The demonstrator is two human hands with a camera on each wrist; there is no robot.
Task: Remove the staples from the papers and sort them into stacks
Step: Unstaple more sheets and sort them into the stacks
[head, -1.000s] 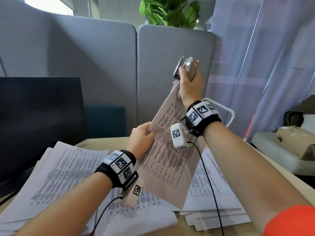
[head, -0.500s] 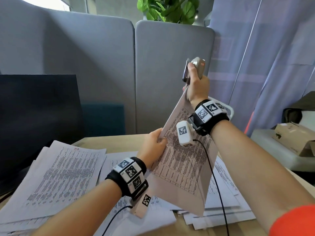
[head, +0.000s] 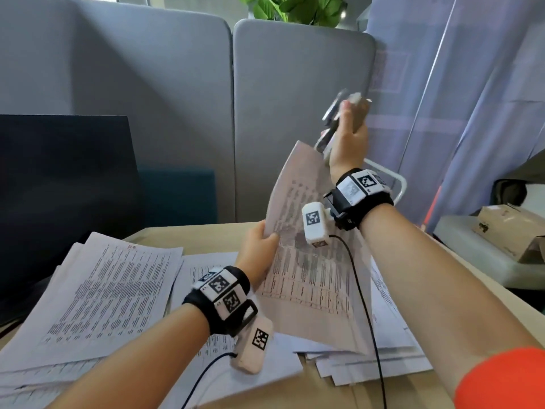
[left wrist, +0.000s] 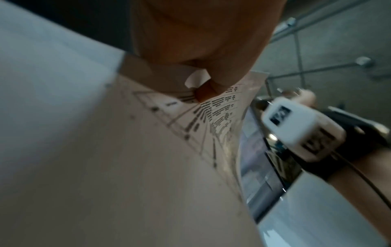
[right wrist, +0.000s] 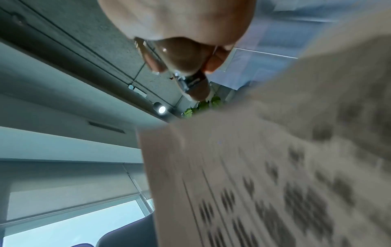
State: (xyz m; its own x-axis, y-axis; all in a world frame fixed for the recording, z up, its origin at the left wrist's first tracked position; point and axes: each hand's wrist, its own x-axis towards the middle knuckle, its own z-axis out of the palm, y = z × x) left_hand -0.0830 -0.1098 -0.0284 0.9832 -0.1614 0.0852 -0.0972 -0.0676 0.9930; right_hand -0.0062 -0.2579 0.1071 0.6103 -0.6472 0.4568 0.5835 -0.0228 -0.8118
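Observation:
A bundle of printed papers point(head: 312, 261) is held up off the desk, tilted, its top corner toward the upper right. My left hand point(head: 259, 246) pinches the bundle's left edge, thumb on the printed side point(left wrist: 203, 95). My right hand point(head: 348, 137) is raised above the top corner and grips a metal staple remover point(head: 333, 122), blurred in the head view; the right wrist view shows its metal end point(right wrist: 188, 83) past my fingers, close over the paper's corner point(right wrist: 169, 133). Whether it touches the paper I cannot tell. No staple is visible.
Loose stacks of printed sheets cover the desk: one at the left point(head: 97, 293), one under my arms point(head: 206, 349), one at the right point(head: 395, 349). A dark monitor point(head: 65, 196) stands left. Grey partitions point(head: 295, 113) stand behind. A cardboard box point(head: 513, 231) sits far right.
Both hands and the held bundle have shifted to the right in view. My right hand with the staple remover has lifted slightly away from the bundle's top corner.

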